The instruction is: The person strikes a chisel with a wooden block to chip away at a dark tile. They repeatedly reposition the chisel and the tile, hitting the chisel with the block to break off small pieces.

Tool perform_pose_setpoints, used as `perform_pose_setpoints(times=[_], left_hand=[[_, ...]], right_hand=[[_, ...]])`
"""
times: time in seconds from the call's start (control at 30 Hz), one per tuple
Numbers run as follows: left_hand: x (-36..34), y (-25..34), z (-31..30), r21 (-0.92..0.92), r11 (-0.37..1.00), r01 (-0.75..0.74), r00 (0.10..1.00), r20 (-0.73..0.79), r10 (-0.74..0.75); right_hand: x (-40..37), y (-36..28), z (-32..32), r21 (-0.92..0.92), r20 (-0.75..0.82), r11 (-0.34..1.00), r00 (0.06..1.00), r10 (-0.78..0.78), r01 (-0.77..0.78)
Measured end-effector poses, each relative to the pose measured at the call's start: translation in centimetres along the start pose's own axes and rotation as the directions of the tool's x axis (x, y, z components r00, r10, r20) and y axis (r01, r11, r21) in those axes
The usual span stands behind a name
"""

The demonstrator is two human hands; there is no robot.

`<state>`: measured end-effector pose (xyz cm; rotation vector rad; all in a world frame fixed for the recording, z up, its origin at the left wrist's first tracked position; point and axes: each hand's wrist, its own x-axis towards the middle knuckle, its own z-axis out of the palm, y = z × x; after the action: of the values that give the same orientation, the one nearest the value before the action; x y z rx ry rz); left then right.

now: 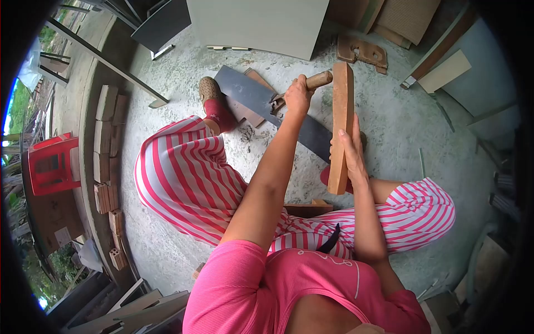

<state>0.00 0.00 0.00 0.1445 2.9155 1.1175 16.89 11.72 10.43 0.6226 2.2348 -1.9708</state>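
Top (311,273): pink, ribbed, short-sleeved; chest lettering (347,262), white. Trousers (183,161): loose, pink-and-white striped. Socks (219,116): dark pink. Clog (208,89): brown, perforated.

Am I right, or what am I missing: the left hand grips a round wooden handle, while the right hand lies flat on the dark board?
Not quite: the right hand isn't on the dark board. The head view shows it holding a long wooden block. The left hand does grip a round wooden handle.
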Motion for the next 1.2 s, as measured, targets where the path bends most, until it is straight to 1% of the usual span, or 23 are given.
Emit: perform_pose_setpoints(times=[0.07, 0.17, 0.2, 0.23, 0.27, 0.3, 0.33, 0.37, 0.43, 0.5, 0.57, 0.6, 0.63, 0.7, 0.73, 0.77, 0.87, 0.9, 0.97, 1.0, 1.07, 1.13, 1.2], left_hand=[[0.4, -0.1, -0.3, -0.081, 0.997, 0.007, 0.997, -0.072, -0.013], [2.5, -0.7, -1.8, -0.143, 0.982, 0.121, 0.99, -0.053, -0.13], [3.5, -1.4, -2.4, -0.186, 0.974, 0.125, 0.987, -0.075, -0.141], [4.5, -2.3, -2.9, -0.228, 0.965, 0.132, 0.983, -0.095, -0.157], [6.2, -4.6, -2.2, -0.333, 0.932, 0.143, 0.98, -0.082, -0.18], [7.7, -7.3, -1.3, -0.431, 0.889, 0.153, 0.977, -0.071, -0.203], [8.0, -7.4, -3.2, -0.525, 0.828, 0.195, 0.977, 0.028, -0.212], [7.3, -6.9, -4.2, -0.627, 0.746, 0.226, 0.969, 0.064, -0.24], [7.1, -7.7, -3.9, -0.73, 0.661, 0.174, 0.964, -0.012, -0.267], [6.1, -8.7, -4.7, -0.846, 0.507, 0.163, 0.898, -0.085, -0.432], [4.9, -14.1, -5.2, -0.81, 0.358, 0.464, 0.776, 0.177, -0.605], [4.0, -14.1, -5.6, -0.842, 0.308, 0.443, 0.775, 0.188, -0.603], [3.3, -14.0, -6.2, -0.868, 0.257, 0.425, 0.772, 0.199, -0.603], [3.0, -11.9, -5.8, -0.818, 0.403, 0.411, 0.844, 0.174, -0.507], [2.9, -10.7, -5.8, -0.8, 0.452, 0.395, 0.88, 0.189, -0.436], [3.0, -9.5, -6.0, -0.799, 0.51, 0.32, 0.928, 0.154, -0.34], [3.1, -6.6, -7.1, -0.829, 0.528, 0.183, 0.973, 0.076, -0.218], [3.4, -6.3, -7.4, -0.828, 0.535, 0.17, 0.973, 0.055, -0.224], [3.9, -5.8, -8.4, -0.783, 0.613, 0.104, 0.975, -0.041, -0.217], [4.0, -5.7, -8.6, -0.78, 0.617, 0.102, 0.975, -0.045, -0.218], [3.9, -5.6, -8.8, -0.748, 0.662, 0.05, 0.972, -0.115, -0.203], [3.5, -5.6, -8.4, -0.758, 0.65, 0.053, 0.971, -0.113, -0.21], [2.8, -5.5, -7.7, -0.771, 0.634, 0.056, 0.971, -0.107, -0.215]], right_hand=[[-0.7, -1.3, 0.1, 0.087, 0.002, 0.994, 0.997, 0.072, -0.072], [-1.2, -1.7, -0.6, 0.077, -0.034, 0.992, 0.994, 0.104, -0.101], [-0.9, -1.1, -1.1, 0.078, -0.04, 0.992, 0.994, 0.103, -0.1], [-0.4, 0.0, -1.6, 0.101, -0.031, 0.993, 0.997, 0.065, -0.062], [0.0, 0.6, -1.9, 0.125, -0.021, 0.992, 0.999, 0.025, -0.023], [0.1, 0.6, -1.8, 0.13, -0.02, 0.991, 0.999, 0.025, -0.022], [0.2, 0.5, -1.6, 0.137, -0.02, 0.99, 0.999, 0.036, -0.033], [0.3, 0.5, -1.4, 0.144, -0.019, 0.989, 0.999, 0.047, -0.044], [0.3, 0.8, -1.3, 0.151, -0.003, 0.987, 0.998, 0.059, -0.058], [0.0, 1.4, -1.4, 0.149, 0.003, 0.986, 0.998, 0.069, -0.068], [-0.2, 2.0, -1.6, 0.052, -0.009, 0.997, 0.998, 0.058, -0.057], [-0.8, 0.5, -1.4, 0.012, -0.012, 0.998, 0.998, 0.067, -0.066], [-0.8, -0.2, -1.0, 0.021, -0.014, 0.998, 0.998, 0.065, -0.065], [-0.6, -0.7, -0.2, -0.106, -0.074, 0.994, 0.997, -0.002, -0.006], [-0.4, -0.9, 0.2, -0.099, -0.074, 0.995, 0.997, 0.007, -0.014], [-0.2, -1.1, 0.5, -0.093, -0.051, 0.995, 0.999, 0.018, -0.023], [-0.4, -1.3, 1.0, -0.084, -0.016, 0.995, 0.999, 0.045, -0.046], [-0.4, -1.4, 1.4, -0.077, -0.005, 0.996, 0.999, 0.052, -0.052], [-0.5, -1.9, 1.8, -0.071, 0.04, 0.996, 0.997, 0.06, -0.057], [-0.6, -2.0, 1.8, -0.069, 0.073, 0.995, 0.995, 0.071, -0.066], [-0.1, -1.0, 1.9, -0.08, 0.061, 0.996, 0.997, 0.046, -0.041], [0.1, -0.4, 1.9, -0.092, 0.039, 0.996, 0.999, 0.024, -0.021], [0.1, 0.0, 1.7, -0.114, 0.043, 0.992, 0.997, 0.06, -0.055]])
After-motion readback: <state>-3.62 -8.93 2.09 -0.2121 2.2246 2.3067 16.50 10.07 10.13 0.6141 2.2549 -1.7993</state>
